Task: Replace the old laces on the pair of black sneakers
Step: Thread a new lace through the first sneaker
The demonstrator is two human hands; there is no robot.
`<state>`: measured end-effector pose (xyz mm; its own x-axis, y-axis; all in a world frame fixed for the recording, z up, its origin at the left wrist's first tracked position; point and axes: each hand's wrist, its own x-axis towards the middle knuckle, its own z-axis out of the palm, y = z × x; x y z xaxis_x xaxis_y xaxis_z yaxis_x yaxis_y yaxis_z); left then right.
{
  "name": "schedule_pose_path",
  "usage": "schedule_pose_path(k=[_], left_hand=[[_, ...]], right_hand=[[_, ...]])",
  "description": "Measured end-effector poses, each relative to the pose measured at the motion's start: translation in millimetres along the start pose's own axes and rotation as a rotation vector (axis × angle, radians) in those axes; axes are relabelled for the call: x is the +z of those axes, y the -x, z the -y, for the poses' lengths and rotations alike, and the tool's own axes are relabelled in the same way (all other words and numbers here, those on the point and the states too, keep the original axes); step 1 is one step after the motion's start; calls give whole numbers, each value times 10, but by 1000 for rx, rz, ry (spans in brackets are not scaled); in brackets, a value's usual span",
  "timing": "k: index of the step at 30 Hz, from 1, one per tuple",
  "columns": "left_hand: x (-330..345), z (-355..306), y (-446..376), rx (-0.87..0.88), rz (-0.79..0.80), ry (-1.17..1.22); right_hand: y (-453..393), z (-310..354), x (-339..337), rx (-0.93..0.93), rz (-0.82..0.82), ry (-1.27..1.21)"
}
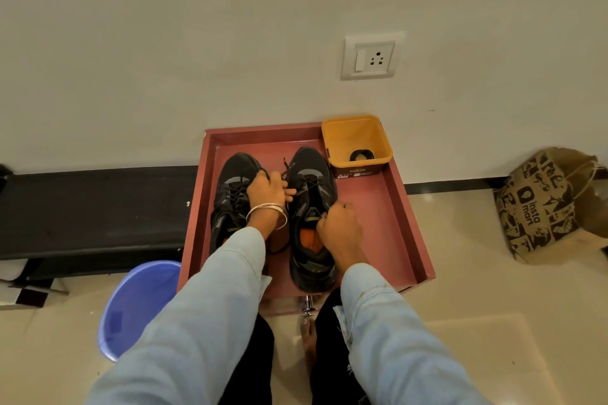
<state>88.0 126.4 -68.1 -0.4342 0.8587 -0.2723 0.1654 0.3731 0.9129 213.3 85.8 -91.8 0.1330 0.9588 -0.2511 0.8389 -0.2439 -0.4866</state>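
So the whole job sits in a reddish tray (391, 207) on the floor against the wall, with a blue bucket (138, 302) off its near left corner and a printed paper bag (543, 207) well off to the right. A yellow tub (357, 135) stands in the tray's far right corner with a small dark coil in it (362, 154), my guess is that's the new laces, but it's too small to be sure.

Both black sneakers lie side by side in the tray, toes pointing at the wall. The left sneaker (230, 187) looks fully laced. The right sneaker (312, 240) is the one being worked on.

Left hand (266, 191) is curled over the gap between the shoes, fingers bent and reaching onto the right sneaker's lace (307, 182), apparently pinching it near the upper eyelets. Right hand (339, 223) is closed in a fist at the shoe's collar, gripping the edge by the tongue to steady it.

Looks like the unlacing stage, early on. Next move probably means drawing the lace out eyelet by eyelet while the other hand keeps the shoe from sliding.
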Motion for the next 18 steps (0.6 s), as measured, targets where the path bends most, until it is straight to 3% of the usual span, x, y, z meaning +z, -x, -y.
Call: schedule_pose_path(k=[2,7,12,15,18], left_hand=[[-68,59,-25,19,25,-87],[-223,-61,45,170,-27,-584],[-457,-546,250,127,228,-1121],[-602,-871,386,54,413,-1196],[-692,-1045,494,147,294,-1236]], right_hand=[[-1,-1,0,-1,3,-2],[4,-3,-14,-5,17,13],[-4,12,-98,-34,123,56],[-72,27,-234,-100,280,134],[-156,158,-453,-207,211,89]])
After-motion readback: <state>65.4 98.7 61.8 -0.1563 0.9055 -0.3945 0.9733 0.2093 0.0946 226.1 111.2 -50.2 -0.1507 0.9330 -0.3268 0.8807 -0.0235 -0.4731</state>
